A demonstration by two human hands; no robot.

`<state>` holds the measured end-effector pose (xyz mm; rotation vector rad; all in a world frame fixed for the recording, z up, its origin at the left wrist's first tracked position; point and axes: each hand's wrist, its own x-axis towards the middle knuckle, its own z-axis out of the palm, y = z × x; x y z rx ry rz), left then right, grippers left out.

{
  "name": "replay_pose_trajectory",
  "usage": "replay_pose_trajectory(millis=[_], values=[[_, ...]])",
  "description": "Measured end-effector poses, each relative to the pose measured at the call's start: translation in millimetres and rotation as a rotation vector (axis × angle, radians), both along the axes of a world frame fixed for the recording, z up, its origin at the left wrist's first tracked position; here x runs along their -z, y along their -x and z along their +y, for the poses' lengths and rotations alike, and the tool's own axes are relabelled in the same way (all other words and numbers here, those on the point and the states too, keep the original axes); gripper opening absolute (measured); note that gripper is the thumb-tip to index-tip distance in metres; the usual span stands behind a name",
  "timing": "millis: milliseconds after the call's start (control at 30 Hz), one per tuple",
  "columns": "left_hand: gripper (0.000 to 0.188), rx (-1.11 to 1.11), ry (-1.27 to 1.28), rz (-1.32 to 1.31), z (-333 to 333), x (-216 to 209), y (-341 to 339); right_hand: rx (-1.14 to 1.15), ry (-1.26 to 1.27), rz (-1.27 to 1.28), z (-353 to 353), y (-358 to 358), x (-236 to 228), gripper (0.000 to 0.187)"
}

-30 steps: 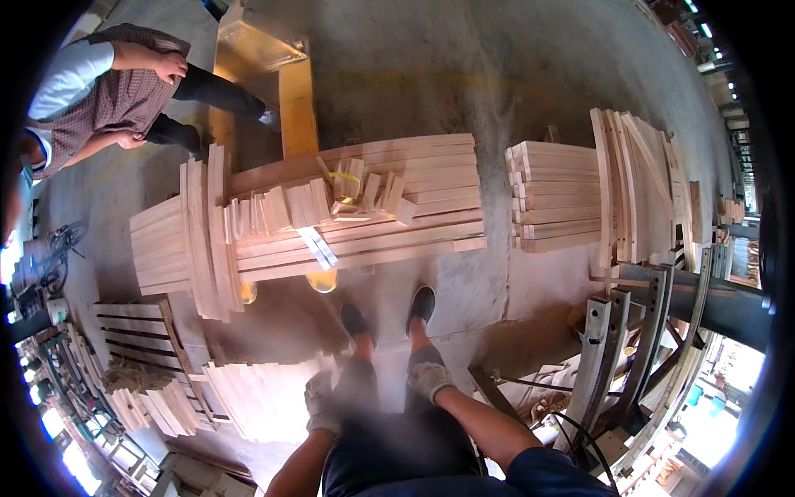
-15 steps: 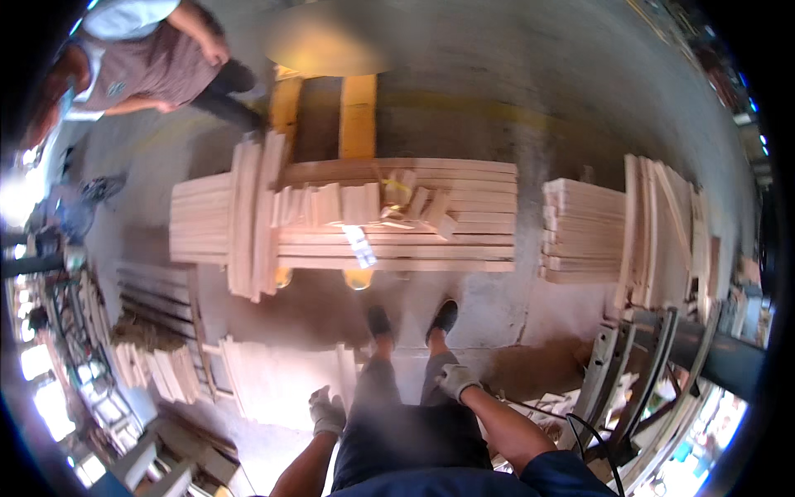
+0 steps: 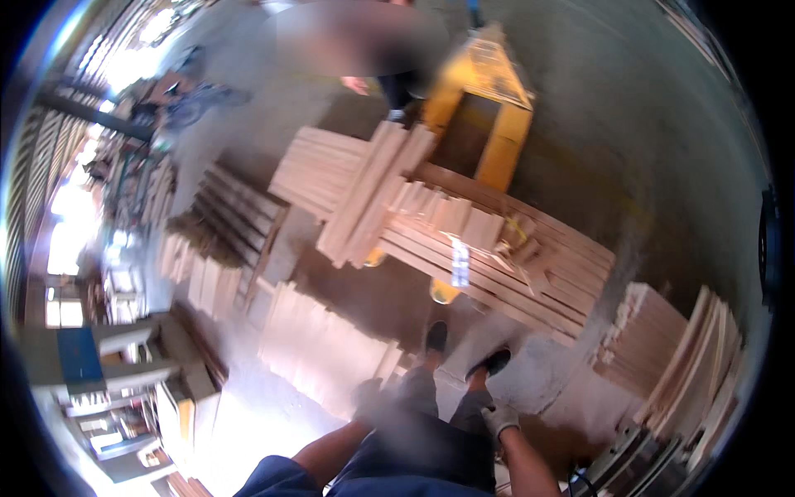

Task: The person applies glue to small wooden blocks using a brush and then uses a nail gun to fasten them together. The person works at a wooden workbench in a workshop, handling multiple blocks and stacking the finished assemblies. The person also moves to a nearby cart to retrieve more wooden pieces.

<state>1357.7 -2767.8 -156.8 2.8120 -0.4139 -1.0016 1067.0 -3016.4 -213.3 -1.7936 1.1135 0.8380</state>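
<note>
My left hand (image 3: 370,401), in a pale work glove, hangs beside my left thigh; motion blur hides its fingers. My right hand (image 3: 500,419), gloved too, rests by my right thigh with fingers loosely apart and nothing in it. Ahead of my feet lies a stack of long pale wooden boards (image 3: 571,286). On it sit short wood blocks (image 3: 451,215), a bundle with yellow strapping (image 3: 515,234) and a shiny clear object like a bottle (image 3: 460,263). Several boards (image 3: 377,195) lie crosswise over its left part. Both hands are apart from the wood.
A yellow pallet jack (image 3: 501,141) reaches under the stack from the far side. A blurred person (image 3: 364,41) stands beyond it. More board stacks lie at the right (image 3: 642,331) and near left (image 3: 319,348). A slatted pallet (image 3: 240,219) is farther left, metal machinery (image 3: 638,468) at lower right.
My view has turned left, so the stack now slants down to the right. My left hand has drawn in toward my thigh. The other person appears nearer the pallet jack.
</note>
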Motion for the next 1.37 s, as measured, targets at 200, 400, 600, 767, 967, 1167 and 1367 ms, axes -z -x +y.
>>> replay_pose_trajectory(millis=[200,400,600,767,967,1167,1367], values=[[0.047,0.091,-0.006,0.009,-11,-48,-9,-0.010,0.076,0.026,-8,1,2,0.040],[0.047,-0.154,-0.097,0.208,-37,-120,-25,-0.090,0.130,0.001,-23,-5,4,0.034],[0.048,-0.377,-0.010,0.251,-28,-134,-33,-0.043,0.151,-0.073,-31,-30,-20,0.035],[0.047,-0.271,-0.063,0.161,16,-59,-15,-0.066,0.134,-0.004,-36,-38,-33,0.037],[0.048,-0.281,-0.043,0.078,34,-23,8,-0.127,0.130,0.017,-40,-25,-24,0.038],[0.044,-0.238,-0.043,0.232,-17,-117,-26,-0.107,0.096,0.046,-44,-14,-13,0.035],[0.045,-0.314,-0.009,0.269,-12,-129,-26,-0.237,0.132,0.052,-56,-18,-16,0.034]])
